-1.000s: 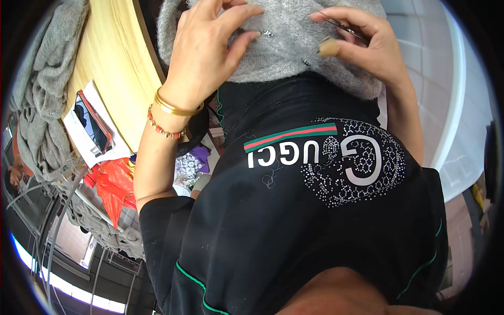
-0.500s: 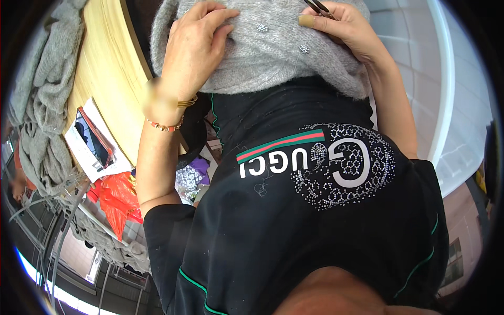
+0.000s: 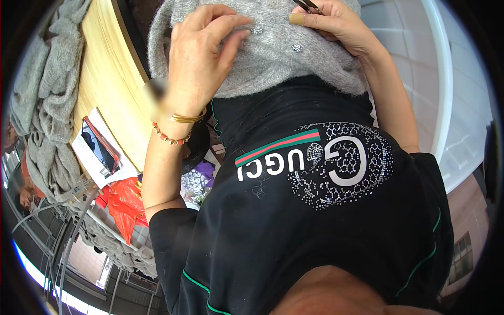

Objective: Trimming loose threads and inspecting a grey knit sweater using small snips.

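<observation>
Lying just right of L hand (image 3: 206,50) (thumb/index tips parted) — sparkly button (image 3: 256,30) on grey knit (image 3: 265,65); R hand (image 3: 338,23) farther off, clamped on dark snips (image 3: 316,8) — axis up-left.

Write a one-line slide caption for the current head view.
Left hand beside a silvery ornament on fuzzy grey knitwear, a dark slim tool in the right hand.

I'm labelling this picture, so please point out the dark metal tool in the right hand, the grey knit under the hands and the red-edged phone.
Dark metal tool (image 3: 314,6): head view, on one prong.
Grey knit (image 3: 275,51): head view, on its fuzzy surface.
Red-edged phone (image 3: 101,147): head view, on its dark screen.
</observation>
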`<state>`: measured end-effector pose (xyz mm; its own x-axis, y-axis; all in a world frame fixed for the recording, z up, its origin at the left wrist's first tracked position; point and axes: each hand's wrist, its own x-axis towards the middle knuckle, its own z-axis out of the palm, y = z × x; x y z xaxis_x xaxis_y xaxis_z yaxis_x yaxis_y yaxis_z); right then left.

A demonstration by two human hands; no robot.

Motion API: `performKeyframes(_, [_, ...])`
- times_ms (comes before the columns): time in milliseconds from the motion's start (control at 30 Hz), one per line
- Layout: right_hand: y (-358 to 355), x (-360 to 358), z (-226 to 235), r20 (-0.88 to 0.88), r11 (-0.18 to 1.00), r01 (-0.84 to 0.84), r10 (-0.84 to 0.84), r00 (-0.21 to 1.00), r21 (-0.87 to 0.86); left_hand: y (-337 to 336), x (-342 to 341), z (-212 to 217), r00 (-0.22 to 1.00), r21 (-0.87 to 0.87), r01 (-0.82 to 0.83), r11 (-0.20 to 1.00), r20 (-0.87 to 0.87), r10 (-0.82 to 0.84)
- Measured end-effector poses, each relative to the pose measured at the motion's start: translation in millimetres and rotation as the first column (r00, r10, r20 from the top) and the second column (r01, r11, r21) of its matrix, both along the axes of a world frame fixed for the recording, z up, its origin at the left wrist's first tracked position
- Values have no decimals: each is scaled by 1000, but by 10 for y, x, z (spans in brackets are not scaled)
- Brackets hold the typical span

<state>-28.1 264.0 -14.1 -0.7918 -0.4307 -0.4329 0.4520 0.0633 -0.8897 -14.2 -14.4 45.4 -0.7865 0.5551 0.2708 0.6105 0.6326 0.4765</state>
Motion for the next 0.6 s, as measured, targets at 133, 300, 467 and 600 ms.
performKeyframes(133, [-29,16,29,41,1000,13,-13,999,-11,65,-19,-115,995,-4,26,1000,94,-26])
performKeyframes(300, [-13,39,-15,0,998,5,-5,1000,-56,49,-6,-293,982,32,-29,999,189,22])
performKeyframes(467, [-6,45,2,39,999,-10,12,999,-46,0,-53,-335,994,15,-32,999,103,31])
performKeyframes(600, [19,-2,26,21,999,10,-9,1000,-48,60,-17,-224,996,81,-78,994,-44,82])
